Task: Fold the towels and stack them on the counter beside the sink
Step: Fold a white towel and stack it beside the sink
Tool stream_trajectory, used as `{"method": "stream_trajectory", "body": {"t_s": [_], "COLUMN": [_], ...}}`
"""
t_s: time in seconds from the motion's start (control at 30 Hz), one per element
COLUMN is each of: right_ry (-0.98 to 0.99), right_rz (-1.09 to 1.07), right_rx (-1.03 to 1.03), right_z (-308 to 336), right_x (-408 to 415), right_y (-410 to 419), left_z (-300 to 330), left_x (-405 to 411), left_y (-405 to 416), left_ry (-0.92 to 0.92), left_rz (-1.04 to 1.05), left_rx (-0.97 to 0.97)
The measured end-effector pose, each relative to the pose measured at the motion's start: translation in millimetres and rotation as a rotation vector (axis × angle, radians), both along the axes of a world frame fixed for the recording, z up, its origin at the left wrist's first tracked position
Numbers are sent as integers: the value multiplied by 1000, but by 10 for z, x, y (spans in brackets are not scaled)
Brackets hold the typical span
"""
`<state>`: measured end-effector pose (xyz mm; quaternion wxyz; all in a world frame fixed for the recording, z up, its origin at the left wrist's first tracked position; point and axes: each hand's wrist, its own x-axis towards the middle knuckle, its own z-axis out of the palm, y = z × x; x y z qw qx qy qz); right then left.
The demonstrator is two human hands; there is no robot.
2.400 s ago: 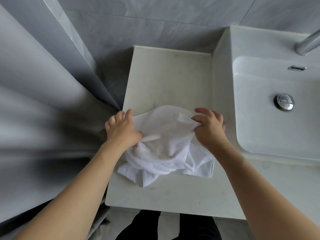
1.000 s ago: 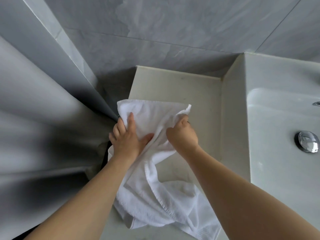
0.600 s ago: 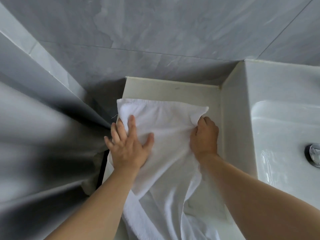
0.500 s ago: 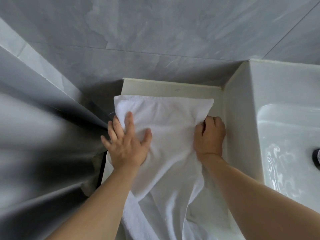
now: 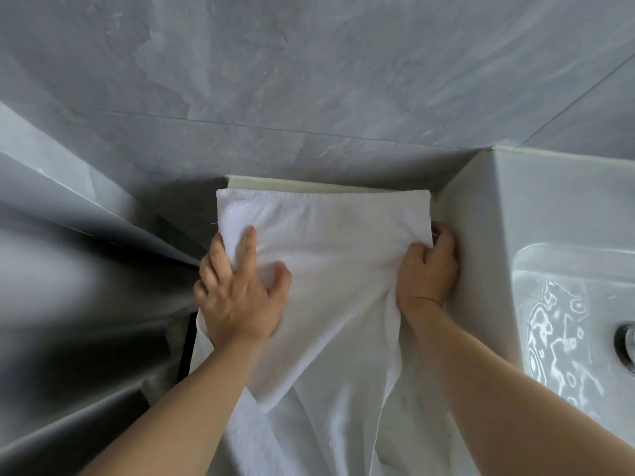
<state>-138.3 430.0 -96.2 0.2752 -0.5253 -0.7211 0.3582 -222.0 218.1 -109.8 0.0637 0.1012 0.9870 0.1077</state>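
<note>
Beside the sink point(image 5: 536, 255), on the counter point(image 5: 275, 183), the white towel point(image 5: 326, 242) now lies spread w/ its far edge near the back wall, farther back than half a sec ago. L hand point(image 5: 240, 297) presses flat on its left side, fingers spread. R hand point(image 5: 427, 269) grips the right edge, fingers curled, now against the sink wall. Towel's near end hangs rumpled off the front.

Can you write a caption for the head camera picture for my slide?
Two hands spread a white towel on the counter beside the sink: left hand on it, right hand gripping its edge.
</note>
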Motion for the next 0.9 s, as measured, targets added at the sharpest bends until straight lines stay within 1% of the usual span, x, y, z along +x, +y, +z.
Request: {"method": "stream_trajectory", "body": {"t_s": [0.07, 0.1, 0.13, 0.17, 0.2, 0.23, 0.27, 0.3, 0.33, 0.37, 0.4, 0.43, 0.5, 0.63, 0.77, 0.83, 0.9], "right_ry": [-13, -63, -141, -216, -257, -261, -277, -341, -451, -580, -699, -762, -772, -775, -759, -757, -735], "right_rz": [-113, -140, -139, -108, -38, 62, 190, 348, 509, 627, 690, 697, 661, 679, 667, 671, 657], "right_rx": [-155, -234, -258, -189, -26, 159, 301, 396, 429, 420, 384, 366, 383, 373, 361, 354, 356], "right_z": [95, 138, 189, 258, 322, 374, 382, 339, 265, 172, 77, -7, -106, -112, -97, -74, -77], "right_x": [-131, -187, -225, -242, -245, -241, -246, -238, -209, -163, -105, -48, 2, -11, -21, -15, -17], "right_y": [112, 156, 161, 101, -5, -152, -288, -381, -409, -378, -286, -181, -50, -55, -42, -69, -74], "left_z": [7, 2, -4, -11, -16, -16, -12, -10, -12, -15, -16, -19, -38, -74, -11, 67, 141], "left_x": [0, -3, -7, -8, -10, -12, -10, -8, -7, -9, -12, -15, -40, -61, -115, -112, -207], "left_y": [3, -2, -5, -5, -3, -1, 4, 3, 3, 5, 8, 11, 20, 28, 87, 72, 76], "left_ry": [15, 9, -3, -13, -19, -25, -31, -33, -29, -23, -21, -18, -4, 11, -69, -65, 33], "left_rz": [-15, -23, -31, -37, -42, -45, -46, -46, -45, -46, -52, -61, -65, -13, 2, -55, -156], "left_rx": [-3, -10, -16, -19, -20, -23, -29, -36, -40, -39, -37, -37, -37, -28, -32, -27, 16]}}
